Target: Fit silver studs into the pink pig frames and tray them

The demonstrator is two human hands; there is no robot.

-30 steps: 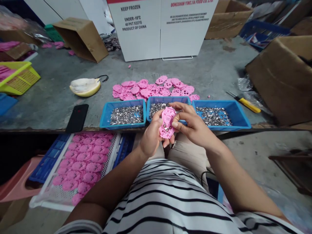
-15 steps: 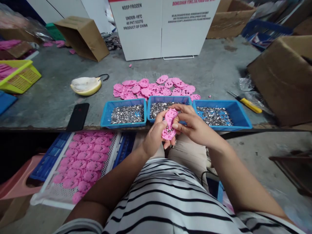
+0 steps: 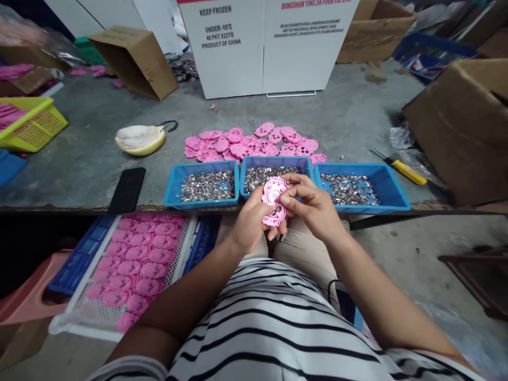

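Observation:
My left hand [image 3: 251, 221] is closed around a pink plastic piece [image 3: 274, 191], holding it by its left edge just over the table's front edge. Small shiny metal bits sit in the lower part of the piece. My right hand [image 3: 311, 203] is pinched, with thumb and fingertips against the right side of the piece; anything between them is too small to make out. Behind the hands stands a middle blue tray [image 3: 243, 182] of small metal parts. A left blue tray [image 3: 170, 193] and a right blue tray [image 3: 391, 185] flank it, both holding similar parts.
Loose pink pieces [image 3: 246, 145] lie behind the trays. A phone [image 3: 127, 189], a fruit rind [image 3: 141, 142] and a yellow-handled tool [image 3: 408, 170] are on the table [image 3: 91, 174]. A white carton [image 3: 264, 50] stands behind. Below left, a white crate [image 3: 77, 312] holds rows of pink pieces.
The pink piece has tilted slightly and catches more light. My right hand and forearm have shifted a little inward, still at the piece's right side. My left hand keeps its hold.

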